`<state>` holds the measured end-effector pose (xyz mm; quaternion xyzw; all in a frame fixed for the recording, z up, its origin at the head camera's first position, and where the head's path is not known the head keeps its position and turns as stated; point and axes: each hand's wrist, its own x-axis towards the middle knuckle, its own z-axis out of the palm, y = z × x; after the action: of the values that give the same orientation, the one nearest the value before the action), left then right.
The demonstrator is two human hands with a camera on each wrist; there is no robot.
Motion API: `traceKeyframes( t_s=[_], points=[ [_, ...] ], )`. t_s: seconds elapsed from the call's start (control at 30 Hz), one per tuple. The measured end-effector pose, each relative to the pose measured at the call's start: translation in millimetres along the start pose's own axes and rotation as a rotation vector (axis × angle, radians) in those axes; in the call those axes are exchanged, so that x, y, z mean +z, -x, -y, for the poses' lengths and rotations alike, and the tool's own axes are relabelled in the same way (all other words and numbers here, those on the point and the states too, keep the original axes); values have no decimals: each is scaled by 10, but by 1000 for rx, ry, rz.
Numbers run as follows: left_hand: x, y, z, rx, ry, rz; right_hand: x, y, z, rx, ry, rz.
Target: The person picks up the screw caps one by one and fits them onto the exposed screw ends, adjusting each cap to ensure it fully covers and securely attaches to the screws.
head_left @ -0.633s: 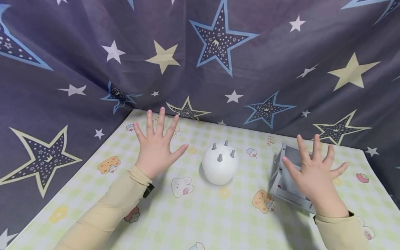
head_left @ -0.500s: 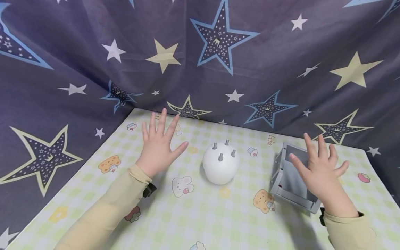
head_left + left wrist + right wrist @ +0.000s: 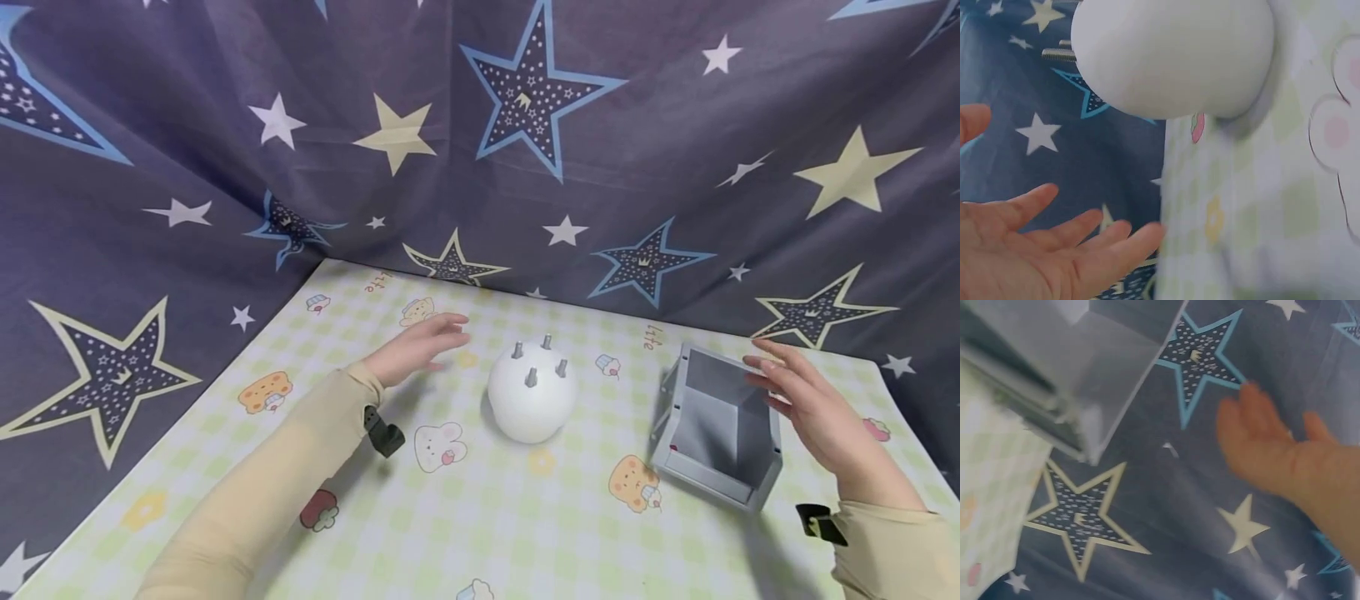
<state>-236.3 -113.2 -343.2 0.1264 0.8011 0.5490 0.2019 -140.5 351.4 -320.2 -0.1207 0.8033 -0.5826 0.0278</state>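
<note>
Your hands [image 3: 411,348] [image 3: 828,421] are hovering loose, empty; white ball [image 3: 531,406] is looking stiff, maybe slick, so I'd be cupping its sides.

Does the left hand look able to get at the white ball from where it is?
Probably yes: the left hand is just beside the white ball, holds nothing, and no object shows between them.

A four-pegged white ball [image 3: 532,404] sits left of an open gray box [image 3: 707,481].
</note>
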Motion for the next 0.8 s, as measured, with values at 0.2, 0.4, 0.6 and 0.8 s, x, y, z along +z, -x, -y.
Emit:
traceKeyframes(
  t_s=[0.2,0.4,0.6,0.8],
  points=[
    [51,-189,-22,-163,186,120,-97,2,-79,-77,-331,203],
    [183,-325,-53,-226,168,253,-185,-3,-183,-60,-506,358],
    [328,-326,-89,-208,221,321,-270,-35,-296,-29,-578,435],
    [446,-346,-60,-183,164,237,-371,-120,-271,42,-477,400]
  ],
)
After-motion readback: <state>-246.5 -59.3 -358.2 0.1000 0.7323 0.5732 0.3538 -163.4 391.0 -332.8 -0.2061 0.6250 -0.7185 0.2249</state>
